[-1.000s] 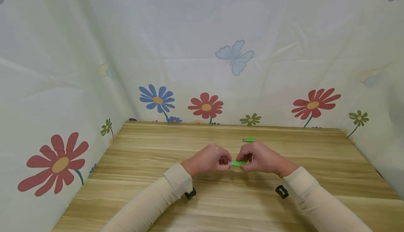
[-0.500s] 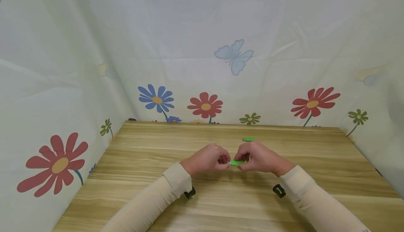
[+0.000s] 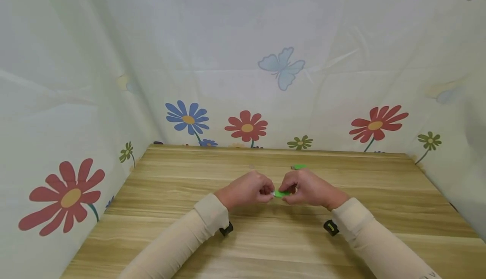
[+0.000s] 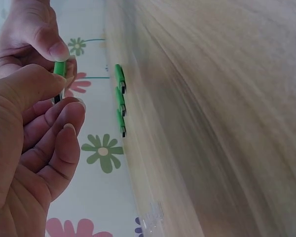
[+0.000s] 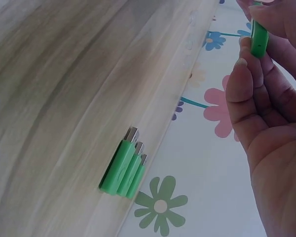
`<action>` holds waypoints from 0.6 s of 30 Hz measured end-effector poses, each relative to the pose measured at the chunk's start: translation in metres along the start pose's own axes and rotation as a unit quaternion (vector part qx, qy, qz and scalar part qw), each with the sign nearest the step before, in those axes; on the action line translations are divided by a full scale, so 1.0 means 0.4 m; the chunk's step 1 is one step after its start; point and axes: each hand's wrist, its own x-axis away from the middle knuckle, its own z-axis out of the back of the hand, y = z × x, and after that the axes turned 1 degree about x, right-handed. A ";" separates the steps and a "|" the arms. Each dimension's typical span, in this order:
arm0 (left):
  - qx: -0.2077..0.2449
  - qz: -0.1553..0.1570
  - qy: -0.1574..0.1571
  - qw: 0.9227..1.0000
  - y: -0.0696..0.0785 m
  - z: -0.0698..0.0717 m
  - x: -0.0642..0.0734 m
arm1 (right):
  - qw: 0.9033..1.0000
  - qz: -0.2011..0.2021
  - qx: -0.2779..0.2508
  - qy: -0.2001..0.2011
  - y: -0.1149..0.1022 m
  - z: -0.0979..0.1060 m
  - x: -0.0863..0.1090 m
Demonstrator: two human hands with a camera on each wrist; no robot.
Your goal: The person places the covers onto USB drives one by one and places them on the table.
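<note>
A green USB flash drive (image 3: 281, 194) is held level between both hands above the table. My left hand (image 3: 248, 189) pinches its metal connector end with thumb and index finger. My right hand (image 3: 309, 189) grips the green body from the other end, thumb below and fingers above in the head view. In the left wrist view the drive (image 4: 60, 68) shows between the two sets of fingertips, its connector mostly covered. The right wrist view shows the rounded green tail of the drive (image 5: 259, 39) sticking out past the thumb.
Three more green USB drives (image 5: 119, 168) lie side by side near the table's back edge, connectors pointing left in the head view. Small clear plastic pieces (image 5: 190, 44) lie left of them. A flower-print curtain (image 3: 212, 72) surrounds the wooden table (image 3: 273, 245).
Both hands and the drive have shifted slightly left in the head view. My right hand has come a little nearer the left, and less of the silver connector shows between them.
</note>
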 end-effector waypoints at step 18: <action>-0.038 0.056 -0.005 0.998 -0.033 -0.040 -0.029 | 0.998 -0.041 0.048 0.007 0.036 -0.036 -0.012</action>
